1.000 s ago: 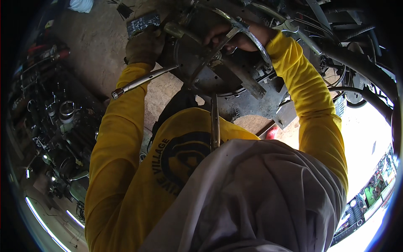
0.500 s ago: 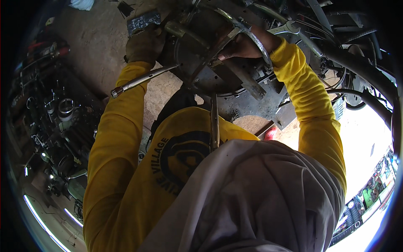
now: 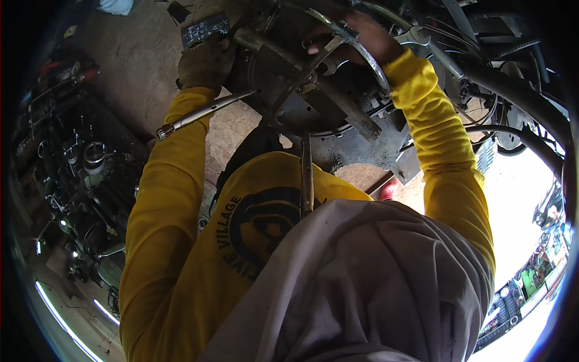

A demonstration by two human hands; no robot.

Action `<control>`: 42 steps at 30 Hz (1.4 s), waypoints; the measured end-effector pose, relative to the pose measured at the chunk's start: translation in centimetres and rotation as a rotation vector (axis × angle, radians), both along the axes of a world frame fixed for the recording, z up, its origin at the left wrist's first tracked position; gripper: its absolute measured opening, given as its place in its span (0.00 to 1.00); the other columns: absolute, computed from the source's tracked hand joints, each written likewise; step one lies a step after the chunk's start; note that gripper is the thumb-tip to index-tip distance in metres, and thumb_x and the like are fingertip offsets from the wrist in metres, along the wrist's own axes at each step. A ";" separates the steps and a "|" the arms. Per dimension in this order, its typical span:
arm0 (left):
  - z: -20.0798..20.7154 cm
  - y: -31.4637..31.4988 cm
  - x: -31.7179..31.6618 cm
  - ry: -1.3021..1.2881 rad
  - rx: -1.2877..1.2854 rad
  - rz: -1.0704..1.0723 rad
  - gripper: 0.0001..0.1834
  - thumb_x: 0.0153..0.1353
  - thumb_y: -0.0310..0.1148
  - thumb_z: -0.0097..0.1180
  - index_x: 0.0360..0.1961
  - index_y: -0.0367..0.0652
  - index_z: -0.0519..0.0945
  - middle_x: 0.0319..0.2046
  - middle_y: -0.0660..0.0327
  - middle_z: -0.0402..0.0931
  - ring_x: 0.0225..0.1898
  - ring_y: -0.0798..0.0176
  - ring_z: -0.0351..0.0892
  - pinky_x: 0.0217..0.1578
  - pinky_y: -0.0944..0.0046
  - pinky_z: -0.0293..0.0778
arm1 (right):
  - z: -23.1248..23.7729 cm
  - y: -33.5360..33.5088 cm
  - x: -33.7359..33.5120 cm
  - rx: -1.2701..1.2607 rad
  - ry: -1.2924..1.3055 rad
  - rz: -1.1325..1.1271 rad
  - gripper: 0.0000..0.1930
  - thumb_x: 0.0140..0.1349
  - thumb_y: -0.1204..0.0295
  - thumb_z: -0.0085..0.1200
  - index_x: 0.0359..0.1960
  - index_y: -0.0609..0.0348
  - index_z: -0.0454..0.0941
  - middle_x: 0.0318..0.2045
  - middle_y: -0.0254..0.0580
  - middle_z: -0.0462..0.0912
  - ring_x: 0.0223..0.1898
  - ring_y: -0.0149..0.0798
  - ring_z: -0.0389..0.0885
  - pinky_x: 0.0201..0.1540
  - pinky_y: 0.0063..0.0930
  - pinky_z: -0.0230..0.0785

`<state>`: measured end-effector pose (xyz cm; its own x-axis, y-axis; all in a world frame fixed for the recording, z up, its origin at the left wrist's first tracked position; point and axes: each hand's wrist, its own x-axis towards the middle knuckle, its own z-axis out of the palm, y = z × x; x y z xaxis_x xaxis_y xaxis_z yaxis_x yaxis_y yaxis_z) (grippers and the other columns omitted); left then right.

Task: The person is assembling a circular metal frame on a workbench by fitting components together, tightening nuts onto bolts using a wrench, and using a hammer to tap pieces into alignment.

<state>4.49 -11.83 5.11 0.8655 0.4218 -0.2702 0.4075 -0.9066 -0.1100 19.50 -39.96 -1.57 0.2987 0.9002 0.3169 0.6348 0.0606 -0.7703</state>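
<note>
Your hands are both up on that round metal housing (image 3: 301, 90) overhead. Around you: a long socket wrench (image 3: 202, 113) sticks out to the left just below your left hand (image 3: 205, 60), a flat metal bar (image 3: 307, 175) hangs down over your chest, thick black hoses (image 3: 512, 90) crowd the right side, and engine parts (image 3: 84, 175) sit on the floor to your left. The left hand is gloved and closed around the housing's edge; the right hand (image 3: 362, 39) curls over a curved metal ring (image 3: 368, 54) on its front.
</note>
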 end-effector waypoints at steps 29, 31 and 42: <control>-0.6 0.3 0.4 0.006 -0.004 0.048 0.31 0.66 0.65 0.41 0.51 0.52 0.81 0.49 0.48 0.82 0.51 0.41 0.82 0.50 0.45 0.77 | 4.5 1.8 -1.3 -0.290 0.358 0.177 0.16 0.62 0.63 0.62 0.49 0.54 0.83 0.42 0.42 0.86 0.43 0.39 0.84 0.49 0.33 0.75; -0.2 0.2 -0.1 -0.013 0.007 -0.033 0.31 0.66 0.64 0.41 0.51 0.52 0.81 0.49 0.49 0.82 0.51 0.41 0.82 0.50 0.45 0.77 | 4.6 2.1 -1.5 -0.321 0.347 0.182 0.16 0.62 0.62 0.64 0.49 0.54 0.83 0.42 0.41 0.87 0.43 0.37 0.84 0.50 0.32 0.75; -3.2 2.1 0.0 0.091 0.171 -0.167 0.21 0.74 0.50 0.38 0.53 0.53 0.79 0.54 0.58 0.77 0.50 0.49 0.83 0.49 0.50 0.80 | 6.1 1.1 -3.8 -0.212 0.410 0.286 0.17 0.64 0.69 0.64 0.53 0.58 0.79 0.41 0.40 0.86 0.44 0.33 0.83 0.51 0.28 0.76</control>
